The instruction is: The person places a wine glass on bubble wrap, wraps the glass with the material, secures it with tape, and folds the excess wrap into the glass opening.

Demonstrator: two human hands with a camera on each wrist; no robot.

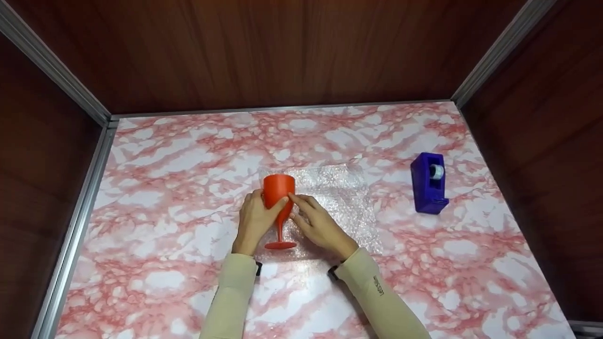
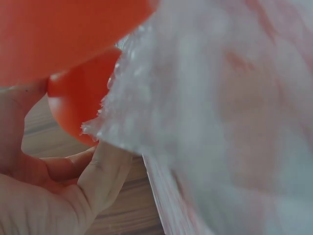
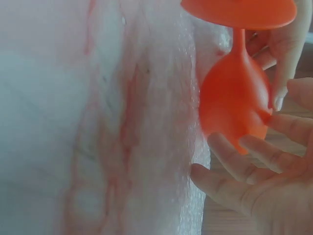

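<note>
The left hand (image 1: 254, 216) grips a smooth orange-red goblet (image 1: 279, 188), thumb across its front; the right hand (image 1: 322, 227) touches its side without grasping. The goblet is over the left part of a clear bubble-wrap sheet (image 1: 337, 202). Being round, it could roll away should the left grip slacken. Both hands angle inward, right fingers extended.

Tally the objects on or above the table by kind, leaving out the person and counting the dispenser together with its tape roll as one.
Orange-red goblet: 1
Bubble wrap sheet: 1
Purple-blue tape dispenser: 1
Total: 3
</note>
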